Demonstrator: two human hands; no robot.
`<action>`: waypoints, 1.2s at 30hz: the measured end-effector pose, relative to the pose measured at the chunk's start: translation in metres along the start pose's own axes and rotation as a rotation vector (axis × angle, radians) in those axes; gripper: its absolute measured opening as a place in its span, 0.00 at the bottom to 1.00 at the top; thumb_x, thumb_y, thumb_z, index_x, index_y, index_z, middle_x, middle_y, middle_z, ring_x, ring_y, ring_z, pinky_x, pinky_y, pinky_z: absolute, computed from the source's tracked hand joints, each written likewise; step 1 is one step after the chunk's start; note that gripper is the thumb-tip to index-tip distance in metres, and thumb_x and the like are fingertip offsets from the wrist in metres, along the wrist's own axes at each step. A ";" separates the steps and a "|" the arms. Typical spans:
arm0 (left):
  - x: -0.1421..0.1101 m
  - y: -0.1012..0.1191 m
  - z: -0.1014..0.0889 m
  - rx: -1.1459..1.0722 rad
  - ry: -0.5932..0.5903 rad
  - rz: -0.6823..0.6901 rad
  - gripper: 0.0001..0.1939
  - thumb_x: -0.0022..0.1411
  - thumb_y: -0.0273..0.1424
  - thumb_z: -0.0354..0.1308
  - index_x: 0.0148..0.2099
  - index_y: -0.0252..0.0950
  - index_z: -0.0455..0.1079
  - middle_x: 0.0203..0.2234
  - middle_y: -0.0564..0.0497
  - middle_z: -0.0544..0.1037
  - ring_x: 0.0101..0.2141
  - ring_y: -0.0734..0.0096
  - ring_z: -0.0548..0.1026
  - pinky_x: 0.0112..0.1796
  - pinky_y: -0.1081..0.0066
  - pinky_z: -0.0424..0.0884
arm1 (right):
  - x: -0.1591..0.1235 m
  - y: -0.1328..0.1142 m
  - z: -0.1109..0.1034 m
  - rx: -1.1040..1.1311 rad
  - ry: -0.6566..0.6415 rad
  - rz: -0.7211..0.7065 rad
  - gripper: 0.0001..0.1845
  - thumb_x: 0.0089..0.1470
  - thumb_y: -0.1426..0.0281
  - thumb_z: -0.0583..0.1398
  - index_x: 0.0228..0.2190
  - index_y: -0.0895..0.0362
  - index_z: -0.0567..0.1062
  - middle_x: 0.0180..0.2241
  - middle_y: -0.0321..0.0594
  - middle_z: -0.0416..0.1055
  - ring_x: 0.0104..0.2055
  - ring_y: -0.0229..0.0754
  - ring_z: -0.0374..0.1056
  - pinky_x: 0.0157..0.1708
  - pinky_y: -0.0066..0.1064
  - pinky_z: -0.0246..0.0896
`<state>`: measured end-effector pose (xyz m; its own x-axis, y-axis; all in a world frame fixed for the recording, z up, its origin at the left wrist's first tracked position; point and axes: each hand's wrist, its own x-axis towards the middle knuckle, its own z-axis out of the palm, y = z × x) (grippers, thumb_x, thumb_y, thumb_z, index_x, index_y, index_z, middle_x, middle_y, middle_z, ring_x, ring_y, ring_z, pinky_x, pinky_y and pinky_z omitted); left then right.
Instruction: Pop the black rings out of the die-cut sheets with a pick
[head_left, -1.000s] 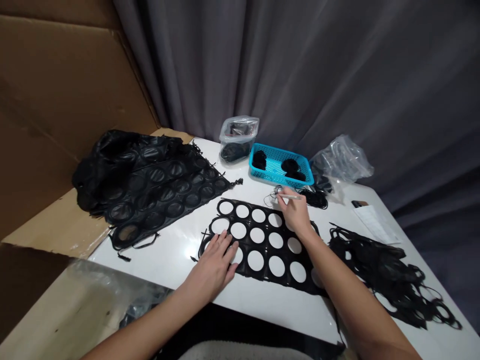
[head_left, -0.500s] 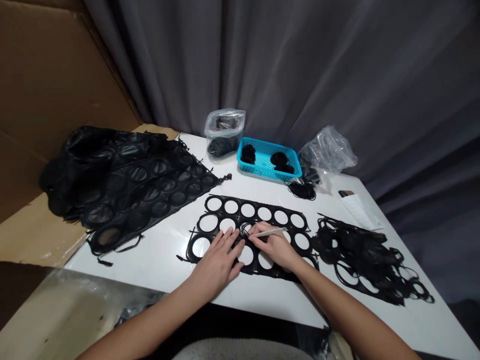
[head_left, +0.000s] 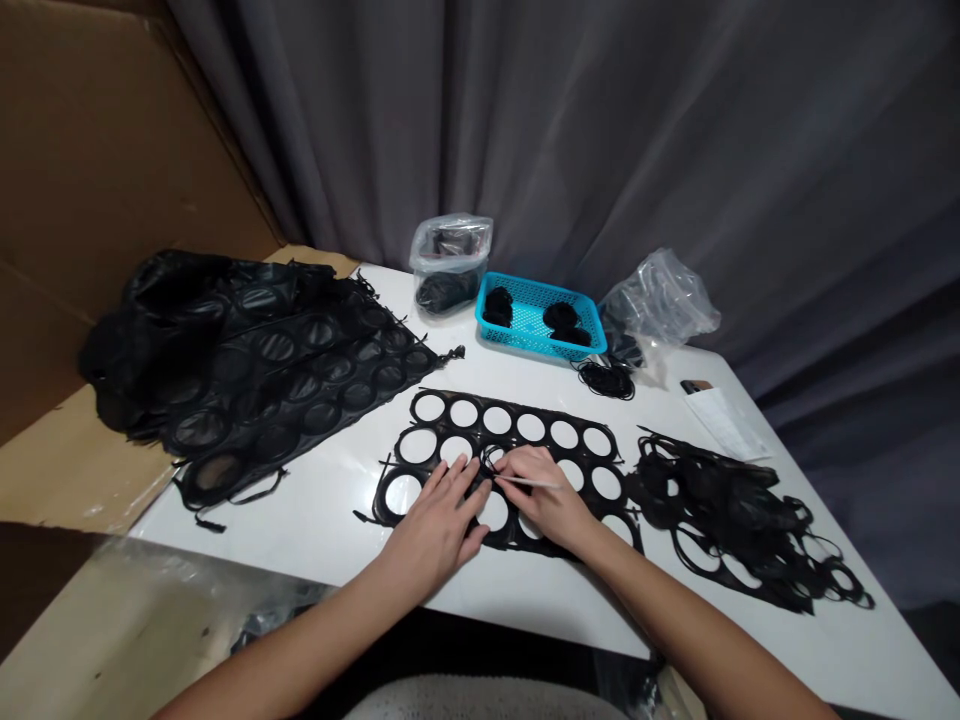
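Observation:
A black sheet with rows of round holes (head_left: 514,437) lies flat on the white table (head_left: 330,530). On its left-middle part my left hand (head_left: 439,515) rests palm down, fingers stretched out and pressing the sheet. My right hand (head_left: 544,495) is closed in a pinch around slim, pale tweezers (head_left: 534,483), close beside the left fingertips. Thin black loops (head_left: 489,458) sit at one hole between the two hands. The tweezers' tips are too small to make out.
A large perforated black sheet (head_left: 300,370) is heaped at left. Behind are a clear bag (head_left: 451,245), a blue basket (head_left: 510,343) with black bundles, another plastic bag (head_left: 660,300) and black loops (head_left: 606,380). At right lie torn black scraps (head_left: 739,510), paper (head_left: 724,422) and a phone (head_left: 696,386).
My right hand has turned slightly and the tweezers have tilted, their back end dropping lower. My left hand stays in place. The view has shifted a little.

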<state>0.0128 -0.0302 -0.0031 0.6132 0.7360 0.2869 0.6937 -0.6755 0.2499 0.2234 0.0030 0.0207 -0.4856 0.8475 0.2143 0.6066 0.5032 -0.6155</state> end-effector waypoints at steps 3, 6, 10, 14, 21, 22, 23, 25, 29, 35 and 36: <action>0.001 0.000 0.000 -0.002 0.009 0.005 0.26 0.66 0.31 0.58 0.64 0.32 0.61 0.65 0.35 0.62 0.66 0.48 0.58 0.62 0.48 0.59 | 0.002 0.003 0.005 -0.218 -0.007 -0.204 0.08 0.63 0.76 0.53 0.38 0.55 0.71 0.45 0.47 0.76 0.50 0.49 0.67 0.51 0.46 0.54; 0.001 -0.001 -0.001 0.017 -0.005 0.008 0.25 0.66 0.31 0.58 0.63 0.32 0.63 0.65 0.35 0.61 0.66 0.46 0.58 0.62 0.48 0.59 | 0.020 0.024 -0.007 -0.383 0.095 -0.155 0.09 0.62 0.77 0.52 0.37 0.56 0.71 0.41 0.46 0.76 0.46 0.48 0.67 0.50 0.44 0.52; -0.001 -0.003 -0.001 0.044 -0.011 0.014 0.26 0.66 0.32 0.58 0.63 0.33 0.63 0.65 0.35 0.62 0.65 0.45 0.58 0.61 0.47 0.60 | 0.045 0.068 -0.051 -0.446 0.360 0.199 0.08 0.61 0.72 0.53 0.29 0.56 0.68 0.29 0.44 0.73 0.35 0.47 0.67 0.41 0.39 0.54; 0.003 -0.001 -0.002 0.036 0.020 -0.002 0.23 0.66 0.32 0.57 0.61 0.33 0.65 0.63 0.36 0.64 0.64 0.45 0.60 0.61 0.47 0.60 | 0.029 0.074 -0.076 -0.158 0.327 0.325 0.10 0.59 0.66 0.55 0.26 0.54 0.65 0.28 0.40 0.73 0.32 0.46 0.68 0.36 0.35 0.57; 0.033 0.021 0.003 -0.089 -0.021 0.096 0.25 0.68 0.34 0.56 0.64 0.33 0.60 0.65 0.36 0.62 0.65 0.52 0.60 0.63 0.52 0.59 | -0.022 0.024 -0.042 0.223 0.032 0.337 0.07 0.59 0.67 0.58 0.29 0.54 0.71 0.35 0.37 0.76 0.40 0.44 0.70 0.43 0.34 0.61; 0.035 0.022 0.004 -0.091 -0.038 0.105 0.25 0.68 0.34 0.56 0.64 0.33 0.60 0.65 0.35 0.62 0.65 0.52 0.60 0.63 0.52 0.59 | -0.024 0.021 -0.039 0.229 0.031 0.334 0.07 0.59 0.68 0.58 0.29 0.54 0.71 0.35 0.37 0.76 0.41 0.44 0.70 0.44 0.34 0.61; 0.036 0.022 0.006 -0.090 -0.053 0.109 0.24 0.68 0.34 0.56 0.64 0.33 0.61 0.65 0.35 0.62 0.65 0.52 0.60 0.63 0.52 0.59 | -0.025 0.020 -0.037 0.231 0.033 0.332 0.07 0.59 0.68 0.59 0.29 0.53 0.71 0.36 0.37 0.76 0.41 0.44 0.70 0.45 0.35 0.60; 0.036 0.022 0.008 -0.090 -0.075 0.109 0.25 0.68 0.33 0.56 0.64 0.34 0.60 0.65 0.36 0.61 0.65 0.51 0.59 0.63 0.52 0.60 | -0.026 0.020 -0.036 0.224 0.039 0.330 0.07 0.60 0.69 0.59 0.28 0.53 0.71 0.36 0.36 0.76 0.41 0.43 0.70 0.45 0.35 0.60; 0.034 0.020 0.009 -0.079 -0.097 0.110 0.26 0.68 0.33 0.57 0.65 0.36 0.59 0.66 0.37 0.60 0.66 0.51 0.58 0.62 0.51 0.60 | -0.027 0.025 -0.035 0.166 0.067 0.305 0.08 0.60 0.70 0.60 0.28 0.53 0.70 0.36 0.35 0.76 0.42 0.44 0.69 0.46 0.36 0.58; 0.035 0.020 0.007 -0.079 -0.109 0.112 0.27 0.67 0.32 0.57 0.66 0.36 0.58 0.66 0.37 0.59 0.66 0.52 0.57 0.63 0.51 0.59 | -0.035 0.021 -0.026 -0.025 0.071 0.089 0.06 0.62 0.74 0.57 0.33 0.54 0.71 0.36 0.38 0.76 0.41 0.43 0.69 0.46 0.38 0.57; 0.035 0.019 0.007 -0.088 -0.106 0.113 0.27 0.67 0.32 0.57 0.66 0.36 0.58 0.67 0.37 0.59 0.66 0.52 0.57 0.63 0.52 0.59 | -0.036 0.020 -0.024 -0.087 0.061 0.022 0.05 0.63 0.75 0.56 0.36 0.54 0.71 0.38 0.40 0.76 0.42 0.44 0.69 0.47 0.39 0.56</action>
<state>0.0508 -0.0168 0.0052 0.7250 0.6527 0.2198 0.5852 -0.7522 0.3029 0.2681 -0.0133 0.0195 -0.4342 0.8657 0.2491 0.6703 0.4953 -0.5527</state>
